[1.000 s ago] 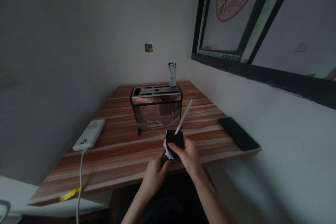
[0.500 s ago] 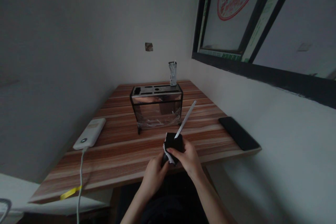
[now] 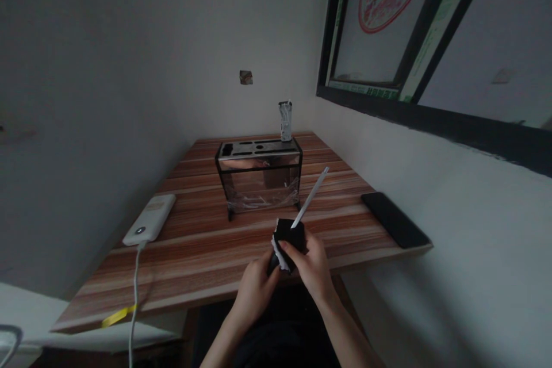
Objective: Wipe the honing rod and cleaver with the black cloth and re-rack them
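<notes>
Just above the table's near edge, both hands hold a small black block-like piece [image 3: 288, 234] with a torn-looking white layer along its left side. A thin pale tube [image 3: 311, 195] sticks out of its top and slants up to the right. My right hand [image 3: 314, 261] is closed on the right side, thumb pressed across the front face. Lower down on the left, my left hand [image 3: 255, 284] pinches the bottom corner. Its fingertips are partly hidden. Beyond the hands stands a clear box [image 3: 261, 184] with black edges and a slotted top.
A narrow grey-white upright piece [image 3: 285, 121] stands at the box's right rear. On the left of the wooden table [image 3: 194, 264] lies a white power bank [image 3: 150, 218] with a cable [image 3: 136, 284] and yellow strip [image 3: 115, 317]. A black phone [image 3: 394, 219] lies at right, by the wall.
The whole view has shifted very slightly, so everything sits a little further right. Both hands keep the same grip on the black piece, and the tube leans slightly more to the right.
</notes>
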A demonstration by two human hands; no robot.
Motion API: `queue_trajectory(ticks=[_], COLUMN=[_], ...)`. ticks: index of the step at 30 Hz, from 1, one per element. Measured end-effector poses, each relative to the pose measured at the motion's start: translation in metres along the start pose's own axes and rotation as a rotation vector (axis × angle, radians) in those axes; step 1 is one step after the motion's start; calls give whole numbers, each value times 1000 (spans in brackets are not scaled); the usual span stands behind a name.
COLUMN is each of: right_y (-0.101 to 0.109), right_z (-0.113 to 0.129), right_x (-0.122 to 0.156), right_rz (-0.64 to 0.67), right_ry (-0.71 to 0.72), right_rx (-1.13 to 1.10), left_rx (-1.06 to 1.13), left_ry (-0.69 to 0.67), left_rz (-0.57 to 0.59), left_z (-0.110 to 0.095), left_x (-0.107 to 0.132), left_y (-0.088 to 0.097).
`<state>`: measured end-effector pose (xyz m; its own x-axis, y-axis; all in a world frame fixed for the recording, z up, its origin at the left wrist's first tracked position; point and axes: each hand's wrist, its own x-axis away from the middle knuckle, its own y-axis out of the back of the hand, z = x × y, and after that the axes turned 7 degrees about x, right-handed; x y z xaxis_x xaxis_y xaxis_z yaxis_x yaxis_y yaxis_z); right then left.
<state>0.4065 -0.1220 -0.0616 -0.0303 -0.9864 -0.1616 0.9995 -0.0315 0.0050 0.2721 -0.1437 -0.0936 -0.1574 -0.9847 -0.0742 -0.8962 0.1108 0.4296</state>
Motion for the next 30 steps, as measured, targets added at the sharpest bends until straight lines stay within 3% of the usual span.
queue_trajectory(ticks=[12,21,30], right_y=[20,37,60], right_z=[1,24,41], right_x=[-26,-54,-81], right_rz=[-63,-121,-263], right_ry=[63,111,218], right_rx=[2,-116,-151], left_rx=[-16,-81,-88], left_ry=[-10,-16,-33], left_rz=[5,-6,17], left_z=[-4,-3,-4], left_x=[-1,1,1], left_y=[-1,-1,0])
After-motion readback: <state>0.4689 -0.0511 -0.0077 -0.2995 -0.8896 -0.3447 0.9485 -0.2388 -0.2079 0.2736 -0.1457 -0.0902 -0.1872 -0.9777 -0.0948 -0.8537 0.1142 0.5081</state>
